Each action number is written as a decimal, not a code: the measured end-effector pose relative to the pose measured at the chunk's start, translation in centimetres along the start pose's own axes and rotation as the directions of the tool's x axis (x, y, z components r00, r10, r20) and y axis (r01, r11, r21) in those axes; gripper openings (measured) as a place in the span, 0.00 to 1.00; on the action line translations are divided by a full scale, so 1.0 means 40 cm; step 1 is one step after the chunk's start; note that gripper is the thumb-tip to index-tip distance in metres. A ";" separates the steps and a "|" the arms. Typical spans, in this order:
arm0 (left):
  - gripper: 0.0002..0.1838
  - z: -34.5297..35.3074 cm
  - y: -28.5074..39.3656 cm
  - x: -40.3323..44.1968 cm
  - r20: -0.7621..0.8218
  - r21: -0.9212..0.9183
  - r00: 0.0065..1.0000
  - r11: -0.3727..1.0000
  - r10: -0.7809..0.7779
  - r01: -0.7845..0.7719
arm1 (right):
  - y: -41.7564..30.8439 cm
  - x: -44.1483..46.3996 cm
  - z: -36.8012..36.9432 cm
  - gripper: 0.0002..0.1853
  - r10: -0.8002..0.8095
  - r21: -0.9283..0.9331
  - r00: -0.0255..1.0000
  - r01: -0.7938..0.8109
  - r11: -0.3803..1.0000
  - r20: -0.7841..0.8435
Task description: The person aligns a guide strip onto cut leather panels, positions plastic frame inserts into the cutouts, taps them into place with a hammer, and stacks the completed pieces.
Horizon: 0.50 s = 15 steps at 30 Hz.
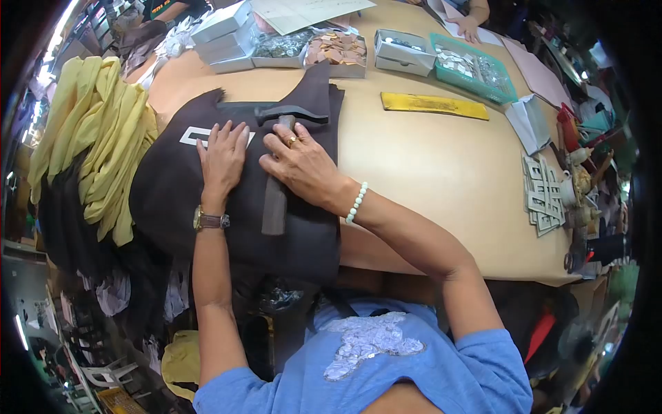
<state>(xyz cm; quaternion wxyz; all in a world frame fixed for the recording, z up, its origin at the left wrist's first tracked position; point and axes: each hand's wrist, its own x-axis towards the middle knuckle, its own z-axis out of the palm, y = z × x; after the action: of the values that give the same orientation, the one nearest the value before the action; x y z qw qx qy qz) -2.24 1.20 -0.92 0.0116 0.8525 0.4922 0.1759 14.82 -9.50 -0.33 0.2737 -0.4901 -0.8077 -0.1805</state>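
Note:
Dark fabric or leather pieces (179, 165) lie over the left part of the table. My left hand (224, 159) rests flat on them, fingers stretched out over a white rectangular frame-shaped template (196, 135); part of the template is hidden under the fingers. Just to its right, my right hand (303, 162) has its fingers curled at the handle of a hammer (274, 207), close below the metal head. The handle points toward my body, and the hammer is low over the dark material; whether it touches it I cannot tell.
Yellow cloths (93, 145) are piled at the left edge. Behind stand boxes of small parts (338, 55), a white box (405, 52) and a green basket (476, 69). A yellow bar (434, 105) lies mid-table, with cut-out templates (545, 196) at right. Another person's hand (465, 27) is at the far side.

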 end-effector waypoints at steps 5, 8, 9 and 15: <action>0.24 0.005 -0.002 0.001 0.004 0.054 1.000 0.999 0.006 -0.006 | 0.007 -0.058 0.002 0.22 0.165 -0.006 0.986 -0.165 0.986 0.036; 0.23 0.011 -0.013 0.005 0.012 0.108 1.000 0.994 0.024 -0.025 | -0.046 -0.141 -0.069 0.30 0.183 0.003 0.962 -0.187 0.982 0.202; 0.23 0.009 -0.014 0.005 0.015 0.114 1.000 0.993 0.023 -0.024 | -0.067 -0.186 -0.095 0.30 0.202 0.013 0.950 -0.211 0.977 0.238; 0.21 0.023 -0.070 0.035 0.059 0.110 0.983 0.978 0.174 -0.179 | -0.135 -0.527 -0.284 0.26 0.587 -0.110 0.770 -0.579 0.808 0.250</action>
<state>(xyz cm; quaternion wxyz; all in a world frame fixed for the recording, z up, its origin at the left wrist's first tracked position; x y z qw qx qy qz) -3.67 3.95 -1.92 -0.0410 0.8961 0.4234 0.1269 20.84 -32.92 -4.58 0.1964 -0.7396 -0.6431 -0.0285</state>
